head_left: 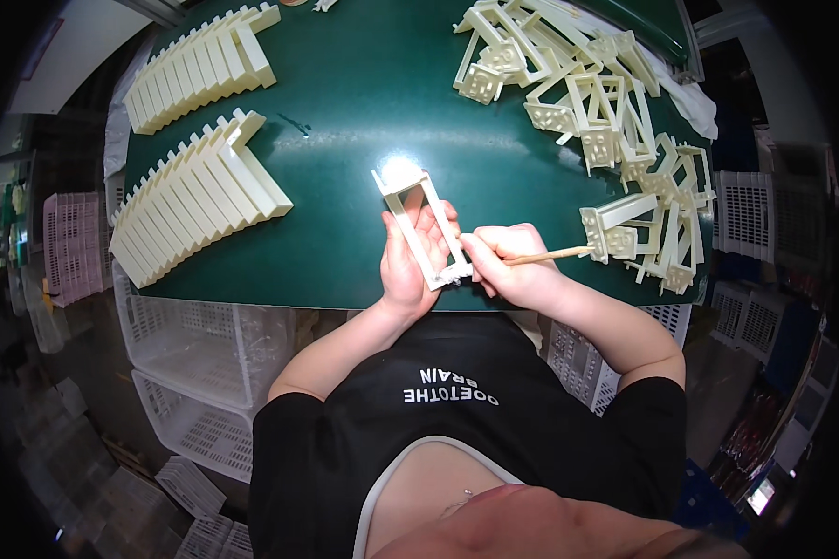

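My left hand (pixel 406 270) is closed round a cream plastic rectangular frame (pixel 410 239), held tilted above the table's near edge. The frame has two long rails joined by end pieces, and palm and fingers show through its opening. My right hand (pixel 513 261) pinches a slim stick-like tool with a pale wooden handle (pixel 557 253), which points out to the right. Its fingertips are at the frame's near end, by the lower right corner. The tool's working tip is hidden behind the fingers, so its exact kind cannot be made out.
Two neat rows of cream frames, a far row (pixel 200 70) and a near row (pixel 200 200), stand on the left of the green table (pixel 345 102). A loose pile of similar frames (pixel 606 121) covers the right side. White plastic crates (pixel 196 345) stand below the near edge.
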